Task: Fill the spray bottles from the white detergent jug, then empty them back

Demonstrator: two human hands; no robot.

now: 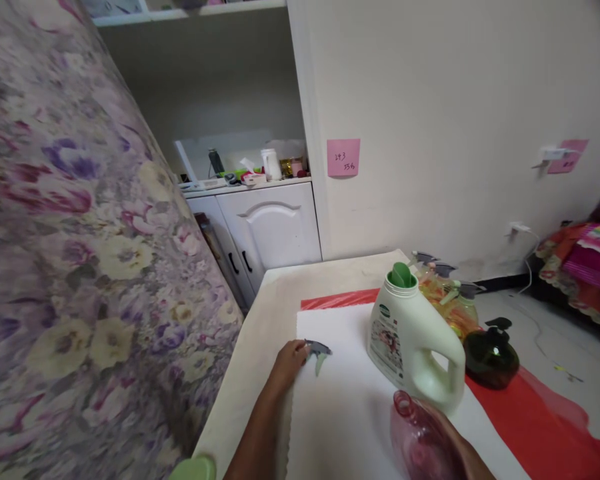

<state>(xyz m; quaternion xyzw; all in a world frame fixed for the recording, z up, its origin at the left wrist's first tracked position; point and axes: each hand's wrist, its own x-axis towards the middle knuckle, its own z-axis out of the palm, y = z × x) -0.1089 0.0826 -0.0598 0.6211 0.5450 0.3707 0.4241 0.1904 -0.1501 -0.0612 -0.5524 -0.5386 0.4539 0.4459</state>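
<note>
My left hand (290, 360) is closed around a spray trigger head (319, 348) with a dark grey top and a pale green lever, low over the left part of a white sheet (340, 413). In my right hand (453, 430) is a see-through pink bottle (423, 443), tilted, its neck uncovered; the bottle hides most of the fingers. Just beyond it stands a large pale green detergent jug (410, 347) with a handle. Something green (401, 275) sits in the jug's mouth.
Behind the jug are several spray bottles (463, 310) and a dark green pump bottle (493, 357). Red cloth (530, 420) lies under the sheet. A green round object (195, 469) is at the near left edge. A floral curtain (90, 267) hangs left.
</note>
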